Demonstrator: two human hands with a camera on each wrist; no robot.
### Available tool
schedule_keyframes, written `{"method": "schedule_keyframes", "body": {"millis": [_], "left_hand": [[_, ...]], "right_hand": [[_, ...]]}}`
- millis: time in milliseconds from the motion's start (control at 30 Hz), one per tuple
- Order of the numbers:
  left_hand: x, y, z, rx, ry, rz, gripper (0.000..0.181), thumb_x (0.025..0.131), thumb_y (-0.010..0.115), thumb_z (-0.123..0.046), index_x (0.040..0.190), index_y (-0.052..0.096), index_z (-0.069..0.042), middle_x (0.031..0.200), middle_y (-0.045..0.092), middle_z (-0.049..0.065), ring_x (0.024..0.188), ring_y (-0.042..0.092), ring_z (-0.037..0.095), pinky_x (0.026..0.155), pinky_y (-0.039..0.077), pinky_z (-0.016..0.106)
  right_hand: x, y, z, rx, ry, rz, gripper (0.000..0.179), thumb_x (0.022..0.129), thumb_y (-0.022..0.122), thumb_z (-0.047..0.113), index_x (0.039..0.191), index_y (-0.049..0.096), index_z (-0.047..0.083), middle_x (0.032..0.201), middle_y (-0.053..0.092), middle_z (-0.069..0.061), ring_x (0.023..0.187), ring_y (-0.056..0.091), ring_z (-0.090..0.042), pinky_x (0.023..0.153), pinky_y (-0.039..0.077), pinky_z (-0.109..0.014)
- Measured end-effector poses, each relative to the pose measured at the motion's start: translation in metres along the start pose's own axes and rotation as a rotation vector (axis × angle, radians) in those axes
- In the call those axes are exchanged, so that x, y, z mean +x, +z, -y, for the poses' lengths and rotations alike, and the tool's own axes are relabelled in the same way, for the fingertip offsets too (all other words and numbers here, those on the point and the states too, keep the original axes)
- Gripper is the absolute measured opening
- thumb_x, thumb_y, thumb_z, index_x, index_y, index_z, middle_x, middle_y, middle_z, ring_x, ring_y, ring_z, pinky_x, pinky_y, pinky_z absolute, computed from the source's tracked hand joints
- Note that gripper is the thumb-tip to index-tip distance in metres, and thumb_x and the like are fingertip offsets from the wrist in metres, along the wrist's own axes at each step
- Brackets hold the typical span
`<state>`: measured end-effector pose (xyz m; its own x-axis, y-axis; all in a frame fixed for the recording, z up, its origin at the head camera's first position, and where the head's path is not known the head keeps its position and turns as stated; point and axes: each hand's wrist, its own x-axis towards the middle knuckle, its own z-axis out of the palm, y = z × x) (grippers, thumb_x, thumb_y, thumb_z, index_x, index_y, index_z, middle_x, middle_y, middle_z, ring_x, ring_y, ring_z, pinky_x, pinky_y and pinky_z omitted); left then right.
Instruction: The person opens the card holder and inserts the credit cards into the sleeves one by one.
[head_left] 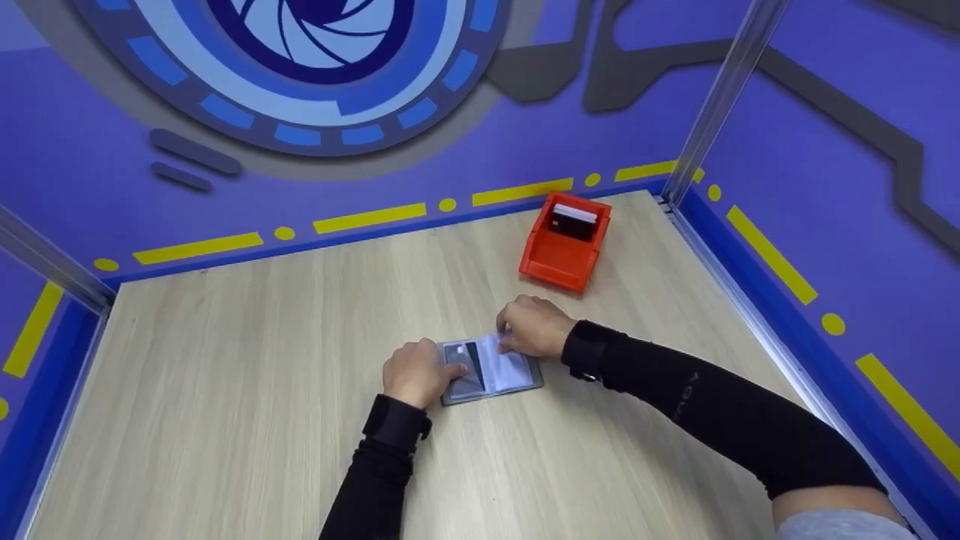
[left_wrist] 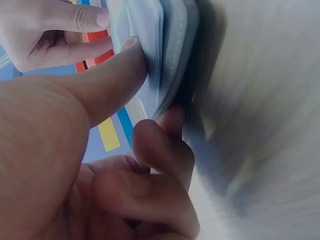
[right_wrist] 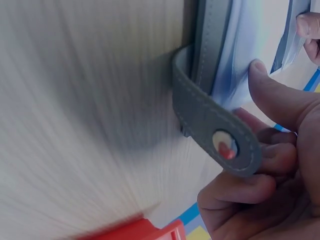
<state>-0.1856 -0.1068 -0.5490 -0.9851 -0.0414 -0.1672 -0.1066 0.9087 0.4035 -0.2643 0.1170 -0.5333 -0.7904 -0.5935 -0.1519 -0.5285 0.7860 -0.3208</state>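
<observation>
A grey card holder (head_left: 454, 398) lies spread open on the table, with clear plastic sleeves (head_left: 507, 372) inside. My left hand (head_left: 415, 375) grips its left side, thumb on top and fingers curled at the edge beneath. In the left wrist view, the stitched grey cover (left_wrist: 176, 45) shows beyond that thumb. On the other side, my right hand (head_left: 537, 327) pinches a clear sleeve near its upper edge between thumb and finger. A grey strap (right_wrist: 202, 112) with a round metal snap (right_wrist: 225, 145) sticks out by the right fingers. A dark card-like panel (head_left: 474, 366) shows on the left page.
Behind the right hand stands a red bin (head_left: 559, 259) with several upright cards (head_left: 574, 223) in its back part. Blue-purple printed walls (head_left: 360, 169) border the wooden table (head_left: 262, 360) at the back and sides.
</observation>
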Motion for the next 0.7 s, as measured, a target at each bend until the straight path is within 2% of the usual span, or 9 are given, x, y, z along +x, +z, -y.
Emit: {"method": "schedule_keyframes", "body": {"millis": [167,300,467,567,700], "left_hand": [[0.001,0.0,0.001,-0.006,-0.007,0.005,0.047,0.089,0.091,-0.051,0.082,0.073,-0.008,0.074,0.059,0.001,0.068,0.055,0.02,0.06,0.044,0.04],[0.0,0.002,0.001,-0.006,-0.011,0.005,0.049,0.088,0.091,-0.051,0.087,0.076,-0.005,0.076,0.065,0.005,0.07,0.06,0.022,0.064,0.051,0.044],[-0.001,0.002,0.0,-0.017,-0.008,0.019,0.047,0.089,0.091,-0.051,0.088,0.076,-0.006,0.077,0.065,0.004,0.071,0.06,0.021,0.065,0.051,0.043],[-0.001,0.0,-0.001,-0.024,-0.005,0.018,0.045,0.09,0.09,-0.049,0.082,0.073,-0.008,0.075,0.059,0.001,0.069,0.055,0.02,0.063,0.047,0.041],[-0.002,-0.002,0.001,-0.03,0.006,0.007,0.045,0.09,0.09,-0.048,0.081,0.071,-0.009,0.073,0.054,0.0,0.068,0.053,0.019,0.061,0.044,0.039]], "right_hand": [[0.002,-0.001,-0.002,0.047,0.049,0.045,0.019,0.094,0.089,0.025,0.1,0.083,0.009,0.098,0.079,-0.007,0.09,0.065,-0.022,0.085,0.055,-0.041],[0.005,-0.004,-0.008,0.083,0.114,0.14,0.016,0.099,0.083,0.027,0.095,0.082,0.011,0.089,0.075,-0.001,0.082,0.061,-0.017,0.078,0.05,-0.032],[0.008,-0.013,-0.01,0.071,0.118,0.238,0.027,0.103,0.071,0.025,0.079,0.075,0.012,0.069,0.057,0.006,0.066,0.052,-0.014,0.062,0.04,-0.029],[0.009,-0.02,-0.007,0.11,0.113,0.251,0.031,0.105,0.067,0.026,0.076,0.072,0.015,0.066,0.052,0.006,0.062,0.05,-0.014,0.059,0.038,-0.03],[0.012,-0.027,0.003,0.188,0.112,0.227,0.031,0.106,0.065,0.025,0.076,0.069,0.018,0.066,0.048,0.007,0.062,0.048,-0.013,0.059,0.036,-0.03]]}}
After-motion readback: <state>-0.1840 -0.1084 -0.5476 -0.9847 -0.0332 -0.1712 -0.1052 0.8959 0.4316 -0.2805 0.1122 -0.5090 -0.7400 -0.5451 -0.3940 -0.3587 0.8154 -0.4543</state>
